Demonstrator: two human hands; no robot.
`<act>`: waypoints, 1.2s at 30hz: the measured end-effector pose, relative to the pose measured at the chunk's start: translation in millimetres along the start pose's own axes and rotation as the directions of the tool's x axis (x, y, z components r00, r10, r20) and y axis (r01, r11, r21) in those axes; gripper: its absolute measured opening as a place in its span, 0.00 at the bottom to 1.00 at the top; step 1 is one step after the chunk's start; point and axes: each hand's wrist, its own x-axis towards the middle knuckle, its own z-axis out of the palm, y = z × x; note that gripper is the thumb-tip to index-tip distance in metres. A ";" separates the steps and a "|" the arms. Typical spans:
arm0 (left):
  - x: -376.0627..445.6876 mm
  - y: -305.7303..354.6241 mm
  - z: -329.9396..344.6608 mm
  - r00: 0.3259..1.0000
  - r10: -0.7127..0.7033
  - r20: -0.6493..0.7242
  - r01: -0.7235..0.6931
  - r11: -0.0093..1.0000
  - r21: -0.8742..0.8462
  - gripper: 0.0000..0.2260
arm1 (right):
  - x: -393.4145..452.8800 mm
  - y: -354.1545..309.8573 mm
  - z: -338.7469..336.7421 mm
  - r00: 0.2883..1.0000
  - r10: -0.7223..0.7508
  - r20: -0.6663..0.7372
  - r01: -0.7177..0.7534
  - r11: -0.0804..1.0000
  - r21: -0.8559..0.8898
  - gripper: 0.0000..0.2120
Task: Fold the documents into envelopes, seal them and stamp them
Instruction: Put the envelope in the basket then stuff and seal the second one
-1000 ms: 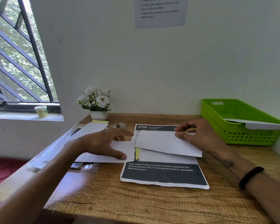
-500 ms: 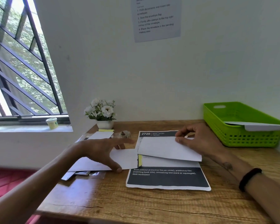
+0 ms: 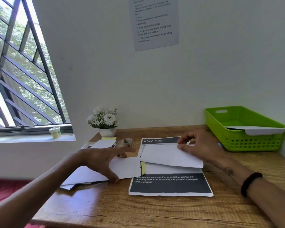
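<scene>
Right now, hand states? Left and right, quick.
Left hand: open, fingers spread, resting on the white envelope.
Right hand: pinching the folded white paper at its far edge.

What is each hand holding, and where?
The right hand pinches the folded white paper at its far right corner. The left hand holds nothing; its spread fingers rest on an envelope.

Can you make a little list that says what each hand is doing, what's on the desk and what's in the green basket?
left hand: left hand, fingers spread, thumb pressing a white envelope lying on the wooden desk
right hand: right hand pinching the far edge of a folded white paper sheet
under the sheet: a black-and-white printed card marked 2720
desk back: white flowers in a small white pot
basket: green plastic basket at the right, a white envelope resting across its rim
wall: a printed instruction sheet
</scene>
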 end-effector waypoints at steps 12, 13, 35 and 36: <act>20.9 7.1 21.9 0.911 0.118 -0.395 -0.153 0.987 -0.058 0.40 | 5.8 5.1 -14.2 0.991 0.124 -0.043 -0.117 0.984 0.137 0.05; 24.5 6.9 21.6 0.885 0.126 -0.448 -0.181 0.980 -0.082 0.39 | 6.7 5.0 -17.3 0.989 0.137 -0.052 -0.128 0.979 0.157 0.05; 80.3 24.9 46.4 0.859 0.010 -0.512 -0.073 0.992 -0.102 0.44 | 6.7 14.7 -12.1 0.944 0.284 0.168 -0.288 0.958 0.002 0.10; 79.5 25.1 46.3 0.860 -0.002 -0.511 -0.063 0.992 -0.110 0.44 | 6.9 13.9 -11.3 0.950 0.277 0.142 -0.282 0.959 0.019 0.10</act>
